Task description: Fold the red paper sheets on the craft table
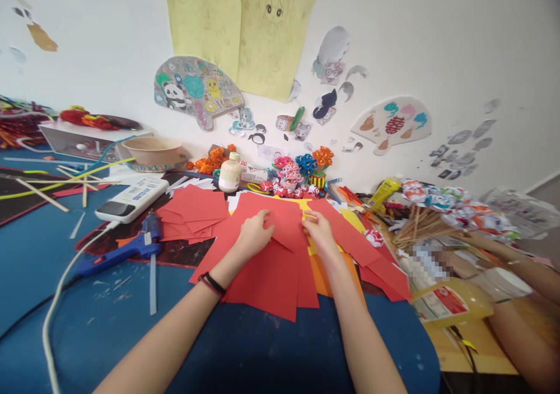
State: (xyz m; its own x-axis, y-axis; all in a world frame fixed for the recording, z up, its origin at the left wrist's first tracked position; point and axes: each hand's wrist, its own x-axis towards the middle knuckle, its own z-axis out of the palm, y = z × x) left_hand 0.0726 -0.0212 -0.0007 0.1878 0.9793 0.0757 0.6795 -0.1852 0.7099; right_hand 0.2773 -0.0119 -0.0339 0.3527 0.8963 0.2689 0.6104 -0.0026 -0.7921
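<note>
Red paper sheets [266, 283] lie overlapping in the middle of the blue table, with orange paper [345, 271] under their right side. My left hand [255, 235], with a dark band on the wrist, rests on the upper part of the red sheets, its fingers curled; what lies under the fingertips is hidden. Just right of it, my right hand [318, 229] is at the right edge of the top red sheet, fingers bent and thumb side toward the paper. Whether it grips the edge is unclear. More red sheets [196, 207] are stacked to the left, and others [350, 236] to the right.
A blue glue gun [146, 238] and a white power strip [133, 199] with a cable lie left. Behind the paper stand a glue bottle [230, 173] and small craft flowers [289, 172]. At right are a large yellow bottle [455, 302], sticks and another person's arms [511, 324].
</note>
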